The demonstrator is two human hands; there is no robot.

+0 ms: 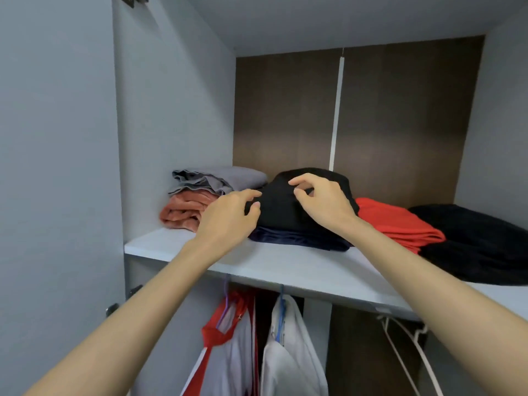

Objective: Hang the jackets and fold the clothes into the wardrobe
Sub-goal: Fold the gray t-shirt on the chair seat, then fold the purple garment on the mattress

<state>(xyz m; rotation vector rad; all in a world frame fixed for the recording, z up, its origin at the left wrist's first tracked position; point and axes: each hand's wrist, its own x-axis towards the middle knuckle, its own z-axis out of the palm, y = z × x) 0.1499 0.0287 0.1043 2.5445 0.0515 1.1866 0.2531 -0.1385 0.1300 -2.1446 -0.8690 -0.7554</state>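
A folded black garment [288, 212] lies on a folded navy one [300, 240] in the middle of the wardrobe shelf [285, 267]. My left hand [231, 215] hovers at the stack's left edge, its fingers loosely curled, with thumb and fingertips apart beside the black cloth. My right hand [320, 201] sits over the top of the black garment, fingers bent, with a small gap between thumb and index finger. Neither hand plainly grips the fabric. Below the shelf hang a red-and-white jacket [228, 338] and a white jacket [288, 352].
On the shelf's left, a folded grey cloth [228, 178] tops a salmon one [183, 212]. To the right lie a folded red garment [397, 221] and a bulky black one [480, 241]. White hangers [408, 347] hang at lower right. The wardrobe side wall [171, 124] stands at the left.
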